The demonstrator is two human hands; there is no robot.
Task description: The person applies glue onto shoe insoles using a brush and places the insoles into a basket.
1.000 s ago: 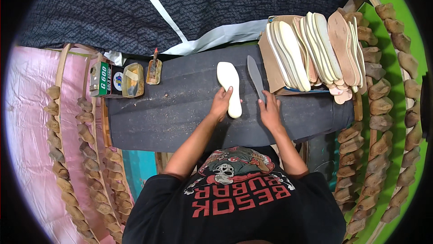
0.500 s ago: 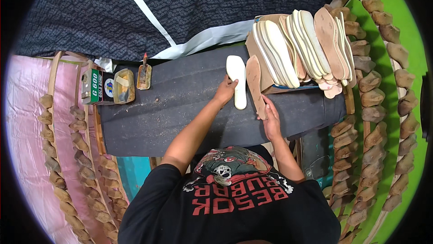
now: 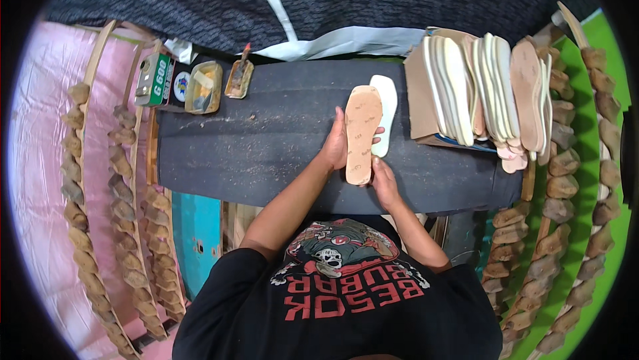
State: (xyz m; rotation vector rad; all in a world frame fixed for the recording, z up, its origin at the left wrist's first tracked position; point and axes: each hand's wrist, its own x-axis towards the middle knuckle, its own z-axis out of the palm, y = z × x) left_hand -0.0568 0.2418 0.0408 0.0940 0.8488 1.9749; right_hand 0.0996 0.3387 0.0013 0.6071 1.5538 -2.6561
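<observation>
Nearest the person, the right hand [image 3: 385, 185] half-curls at the heel of the tan insole [image 3: 363, 127], its hold unclear, while the left hand [image 3: 337, 144] closes round that insole, which points lengthwise away over the desk [image 3: 266, 134], partly covering a white insole [image 3: 387, 104] to its right.

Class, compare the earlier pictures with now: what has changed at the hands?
The tan insole moved from right of the white insole to its left, overlapping it; the left hand now grasps the tan one. The cardboard box and metal tin stayed put.
</observation>
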